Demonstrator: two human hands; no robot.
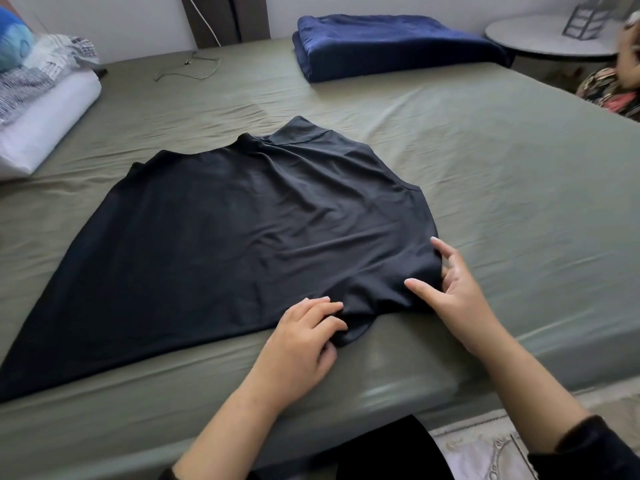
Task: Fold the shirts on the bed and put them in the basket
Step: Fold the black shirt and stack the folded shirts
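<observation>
A black shirt [242,230] lies spread flat on the olive-green bed [502,168], its hem running to the left and its collar end to the right. My left hand [304,337] rests at the shirt's near right edge with fingers bent onto a bunched fold of fabric. My right hand [457,289] sits at the shirt's right edge, fingers spread, thumb and fingertips touching the cloth; its lower fingers seem tucked under the edge. No basket is in view.
A folded navy blanket [391,43] lies at the far side of the bed. White and patterned bedding [41,105] is piled at the left. A thin cable [187,71] trails near the headboard. A round side table [554,36] stands far right, with another person's sleeve [609,91] beside it.
</observation>
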